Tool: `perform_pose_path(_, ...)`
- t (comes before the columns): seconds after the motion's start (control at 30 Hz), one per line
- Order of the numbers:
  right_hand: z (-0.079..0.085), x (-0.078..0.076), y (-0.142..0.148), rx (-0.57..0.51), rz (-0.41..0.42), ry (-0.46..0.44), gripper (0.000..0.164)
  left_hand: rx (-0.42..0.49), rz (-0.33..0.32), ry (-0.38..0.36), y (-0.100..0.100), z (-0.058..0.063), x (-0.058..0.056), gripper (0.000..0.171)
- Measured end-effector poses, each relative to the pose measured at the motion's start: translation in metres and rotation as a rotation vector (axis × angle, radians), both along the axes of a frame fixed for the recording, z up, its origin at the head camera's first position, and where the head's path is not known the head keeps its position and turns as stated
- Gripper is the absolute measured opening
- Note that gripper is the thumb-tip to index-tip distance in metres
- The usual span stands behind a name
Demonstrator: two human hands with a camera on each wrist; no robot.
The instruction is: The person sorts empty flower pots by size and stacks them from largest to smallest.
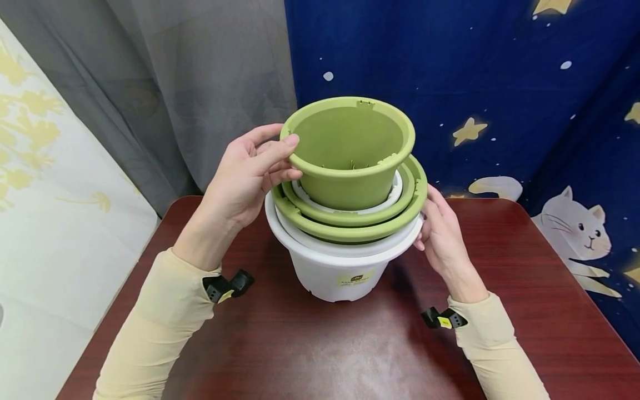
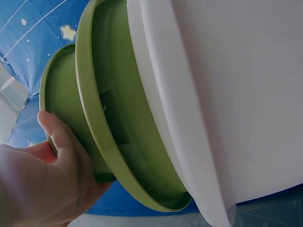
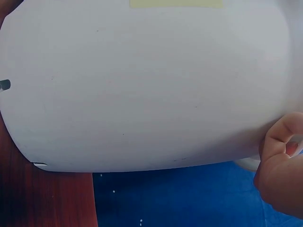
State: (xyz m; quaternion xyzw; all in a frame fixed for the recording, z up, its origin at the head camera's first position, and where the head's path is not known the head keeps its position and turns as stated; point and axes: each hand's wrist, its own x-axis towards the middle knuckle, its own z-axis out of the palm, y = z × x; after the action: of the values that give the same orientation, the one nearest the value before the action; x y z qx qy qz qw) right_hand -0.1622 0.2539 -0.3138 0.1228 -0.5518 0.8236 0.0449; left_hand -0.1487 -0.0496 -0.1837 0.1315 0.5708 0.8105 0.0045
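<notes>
A stack of nested plastic flowerpots stands on the table in the head view. Uppermost is a small green pot (image 1: 350,191), tilted slightly and raised above the others. My left hand (image 1: 245,172) pinches its left rim, thumb on top and fingers beneath. Below it show a white rim (image 1: 397,194) and two wider green pots, the outer green pot (image 1: 345,232) being the larger. The big white pot (image 1: 315,272) at the bottom carries a yellow label (image 1: 356,278). With curled fingers, my right hand (image 1: 442,233) grips the white pot's right rim; its wall fills most of the right wrist view.
The dark red wooden table (image 1: 300,350) lies under the stack. Behind it hang a grey curtain (image 1: 225,66) and a blue curtain (image 1: 450,66) with stars and a cat. A white panel with yellow flowers (image 1: 50,233) borders the left side.
</notes>
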Motion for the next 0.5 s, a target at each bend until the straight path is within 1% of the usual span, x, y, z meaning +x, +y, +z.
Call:
perform_pose_path(0.27,-0.0010,-0.0007,0.0006,-0.003,0.002,0.005,0.032,-0.026,-0.003,0.009,0.0009,-0.0027,-0.0025,0.040)
perform_pose_path(0.5,-0.0009,-0.0010,0.0005,-0.001,-0.003,0.003,0.033,-0.023,-0.013,-0.009,0.0021,-0.0065,-0.0059,0.041)
